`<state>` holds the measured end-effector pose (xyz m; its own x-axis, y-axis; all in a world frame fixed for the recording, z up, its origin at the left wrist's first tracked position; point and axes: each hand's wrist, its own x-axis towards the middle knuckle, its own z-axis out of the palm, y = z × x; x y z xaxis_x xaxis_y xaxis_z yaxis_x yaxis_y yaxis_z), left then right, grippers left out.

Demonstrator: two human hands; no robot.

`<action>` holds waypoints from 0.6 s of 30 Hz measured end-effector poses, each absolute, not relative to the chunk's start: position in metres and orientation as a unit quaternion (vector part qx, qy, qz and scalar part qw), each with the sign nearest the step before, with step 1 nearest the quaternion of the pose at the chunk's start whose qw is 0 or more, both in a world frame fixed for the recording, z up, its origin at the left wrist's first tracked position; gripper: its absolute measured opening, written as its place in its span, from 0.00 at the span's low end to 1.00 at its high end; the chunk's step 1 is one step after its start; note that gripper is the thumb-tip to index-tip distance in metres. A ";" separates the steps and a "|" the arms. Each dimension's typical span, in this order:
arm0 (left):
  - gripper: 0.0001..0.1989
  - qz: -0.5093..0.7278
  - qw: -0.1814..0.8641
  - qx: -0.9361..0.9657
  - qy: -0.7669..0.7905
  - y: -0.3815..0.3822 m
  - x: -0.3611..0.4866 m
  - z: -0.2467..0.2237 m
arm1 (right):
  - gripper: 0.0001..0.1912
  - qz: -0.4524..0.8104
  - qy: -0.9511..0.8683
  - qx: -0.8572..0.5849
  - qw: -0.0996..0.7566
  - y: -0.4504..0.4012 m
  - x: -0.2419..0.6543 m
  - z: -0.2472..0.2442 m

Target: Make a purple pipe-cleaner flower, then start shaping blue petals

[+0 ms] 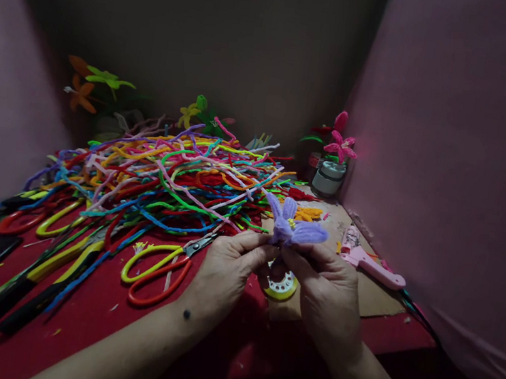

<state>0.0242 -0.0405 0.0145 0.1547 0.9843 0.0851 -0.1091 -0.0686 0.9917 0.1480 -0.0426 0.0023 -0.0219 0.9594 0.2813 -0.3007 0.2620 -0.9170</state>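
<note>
A purple pipe-cleaner flower (pixel 306 232) with a small yellow centre is held between both hands, its petals spread upward. My left hand (pixel 234 266) pinches the base of the flower from the left, thumb and fingers together. From the right, my right hand (pixel 327 283) pinches the same base; the fingertips of both hands nearly meet and hide the lower end. Just below the fingertips lies a yellow and white tape roll (pixel 282 287), partly covered by my hands. Scissors (pixel 159 274) with one yellow and one red handle rest left of my left hand.
A large heap of coloured pipe cleaners (pixel 177 184) covers the middle of the red table (pixel 87 342). Yellow-and-black pliers (pixel 58 268) lie at left. At right, a pink glue gun (pixel 374 266) rests on cardboard (pixel 379 300). Behind stands a pot (pixel 329 179) with a pink flower (pixel 340 145).
</note>
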 end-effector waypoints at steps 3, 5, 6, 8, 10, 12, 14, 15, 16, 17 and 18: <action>0.08 0.507 0.550 0.530 0.400 -0.041 0.024 0.012 | 0.04 0.537 -0.486 -0.312 0.615 -0.041 0.147 0.001; 0.08 0.508 0.549 0.533 0.396 -0.041 0.025 0.011 | 0.03 0.550 -0.482 -0.311 0.607 -0.040 0.147 0.000; 0.08 0.508 0.545 0.536 0.396 -0.041 0.025 0.011 | 0.03 0.556 -0.478 -0.310 0.605 -0.039 0.147 0.000; 0.09 0.509 0.533 0.544 0.402 -0.041 0.026 0.011 | 0.02 0.567 -0.469 -0.309 0.602 -0.038 0.147 0.000; 0.09 0.511 0.516 0.551 0.411 -0.042 0.027 0.011 | 0.02 0.578 -0.462 -0.310 0.597 -0.038 0.148 0.001; 0.08 0.514 0.497 0.558 0.422 -0.042 0.027 0.011 | 0.02 0.586 -0.460 -0.312 0.589 -0.037 0.148 0.002; 0.08 0.516 0.471 0.572 0.431 -0.042 0.027 0.011 | 0.02 0.592 -0.459 -0.315 0.583 -0.036 0.149 0.002; 0.08 0.514 0.457 0.582 0.433 -0.042 0.026 0.011 | 0.02 0.591 -0.459 -0.318 0.582 -0.035 0.149 0.002; 0.08 0.513 0.443 0.594 0.434 -0.043 0.026 0.011 | 0.03 0.588 -0.460 -0.324 0.581 -0.035 0.150 0.002; 0.08 0.510 0.431 0.606 0.432 -0.043 0.026 0.010 | 0.03 0.585 -0.461 -0.333 0.579 -0.034 0.151 0.002; 0.08 0.506 0.421 0.617 0.432 -0.044 0.026 0.010 | 0.04 0.581 -0.460 -0.342 0.578 -0.034 0.151 0.003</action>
<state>0.0264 -0.0436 0.0100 0.1152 0.9585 0.2606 0.1081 -0.2729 0.9560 0.1512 -0.0336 0.0026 -0.0979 0.9863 0.1330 -0.3568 0.0900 -0.9298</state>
